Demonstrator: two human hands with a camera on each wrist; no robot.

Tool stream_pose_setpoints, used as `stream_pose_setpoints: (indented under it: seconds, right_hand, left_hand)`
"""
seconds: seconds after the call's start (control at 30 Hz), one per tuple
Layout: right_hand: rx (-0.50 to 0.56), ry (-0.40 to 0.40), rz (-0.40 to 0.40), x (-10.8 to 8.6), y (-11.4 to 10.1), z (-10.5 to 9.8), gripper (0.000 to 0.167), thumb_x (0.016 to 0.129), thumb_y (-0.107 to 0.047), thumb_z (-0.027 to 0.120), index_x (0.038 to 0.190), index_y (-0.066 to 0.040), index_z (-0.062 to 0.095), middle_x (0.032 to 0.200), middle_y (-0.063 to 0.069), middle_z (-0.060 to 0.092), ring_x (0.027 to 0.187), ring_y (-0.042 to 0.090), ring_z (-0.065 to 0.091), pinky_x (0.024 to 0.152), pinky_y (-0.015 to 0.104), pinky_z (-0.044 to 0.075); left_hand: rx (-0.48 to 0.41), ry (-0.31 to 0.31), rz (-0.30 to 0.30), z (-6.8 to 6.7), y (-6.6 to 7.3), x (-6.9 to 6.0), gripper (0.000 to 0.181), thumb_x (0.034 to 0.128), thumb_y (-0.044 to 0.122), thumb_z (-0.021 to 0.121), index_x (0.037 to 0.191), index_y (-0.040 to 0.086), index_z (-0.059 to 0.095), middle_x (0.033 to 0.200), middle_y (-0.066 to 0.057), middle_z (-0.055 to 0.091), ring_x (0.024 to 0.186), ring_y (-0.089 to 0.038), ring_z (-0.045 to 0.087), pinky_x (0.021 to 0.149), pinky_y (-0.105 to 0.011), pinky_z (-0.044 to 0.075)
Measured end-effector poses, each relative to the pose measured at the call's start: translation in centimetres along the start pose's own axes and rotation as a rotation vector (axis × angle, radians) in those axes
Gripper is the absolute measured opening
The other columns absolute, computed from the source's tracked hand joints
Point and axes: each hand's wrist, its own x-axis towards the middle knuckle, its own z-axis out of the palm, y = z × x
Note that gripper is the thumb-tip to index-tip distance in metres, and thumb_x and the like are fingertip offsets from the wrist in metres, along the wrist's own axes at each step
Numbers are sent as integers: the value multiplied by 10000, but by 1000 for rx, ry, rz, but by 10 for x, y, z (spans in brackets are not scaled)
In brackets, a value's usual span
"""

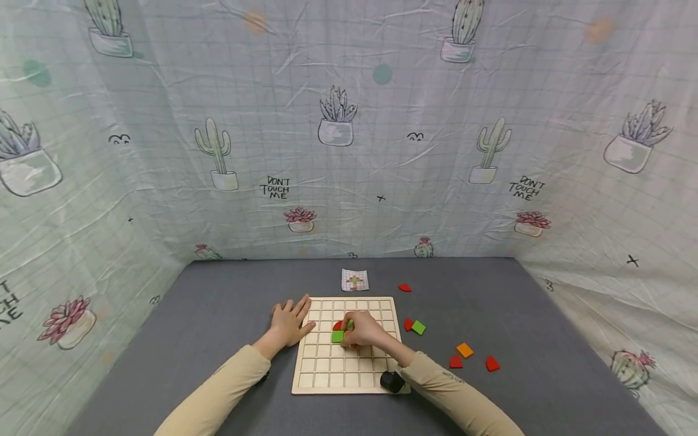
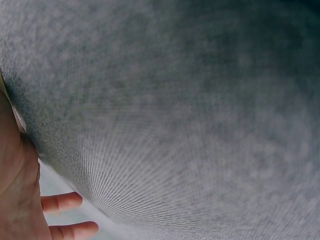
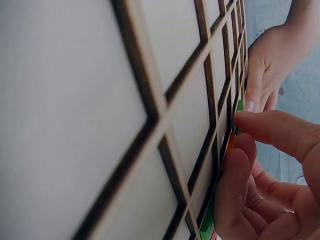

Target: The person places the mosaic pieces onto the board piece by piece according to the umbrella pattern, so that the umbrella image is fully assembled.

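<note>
A pale wooden grid board (image 1: 322,366) lies on the table. My left hand (image 1: 289,321) rests at its left edge with fingers spread, thumb over the border. In the left wrist view only part of that hand (image 2: 20,190) shows. Over the board's middle, my right hand (image 1: 362,330) has its fingers bent down, pinching a small orange tile (image 3: 230,145), partly hidden by the fingertips. Beside those fingers sit a green square tile (image 1: 337,336) and a red rounded tile (image 1: 337,326) on the board. Another green tile (image 3: 206,227) shows low in the right wrist view.
Behind the board lies a printed pattern card (image 1: 354,280). Right of the board are loose red pieces (image 1: 492,363), a green square (image 1: 418,327) and an orange square (image 1: 465,350). A patterned curtain (image 1: 349,163) stands behind the grey table (image 1: 229,290).
</note>
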Motion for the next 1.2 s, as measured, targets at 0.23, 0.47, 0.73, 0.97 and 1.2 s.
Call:
stream_pose_setpoints:
  seconds: [0.23, 0.47, 0.73, 0.97, 1.2]
  right_hand:
    - [-12, 5, 1, -1, -3, 0, 228, 657, -12, 734, 830, 28, 591, 540, 59, 606, 402, 73, 504, 391, 167, 373]
    - [-8, 2, 0, -2, -3, -1, 232, 651, -7, 736, 831, 28, 594, 546, 47, 600, 416, 86, 510, 401, 177, 379]
    - [5, 10, -21, -1, -1, -2, 216, 645, 1, 734, 814, 35, 603, 578, 82, 605, 433, 107, 529, 409, 191, 398]
    - [31, 13, -46, -2, 4, -2, 204, 667, -6, 718, 829, 44, 604, 602, 104, 608, 430, 75, 502, 418, 196, 429]
    - [90, -22, -15, -6, 7, -9, 201, 709, -15, 700, 868, 45, 594, 633, 90, 626, 479, 120, 564, 448, 263, 473]
  left_hand:
    - [-15, 7, 9, 2, -1, 0, 621, 902, 551, 323, 1401, 182, 309, 1451, 43, 306, 1032, -250, 417, 685, -429, 362]
    - [-27, 13, 9, 3, -1, 1, 616, 904, 541, 335, 1397, 171, 319, 1446, 34, 317, 1043, -254, 420, 684, -431, 362]
    - [-24, 17, 15, 4, -1, 1, 622, 903, 547, 327, 1400, 172, 313, 1449, 33, 312, 1039, -256, 421, 666, -427, 360]
    - [-20, 26, 19, 3, -1, 0, 617, 904, 543, 330, 1397, 172, 317, 1445, 34, 319, 1024, -256, 417, 654, -421, 348]
    - [-24, 29, 19, 4, -2, -1, 615, 904, 541, 334, 1396, 174, 317, 1443, 34, 322, 1012, -253, 414, 653, -419, 346]
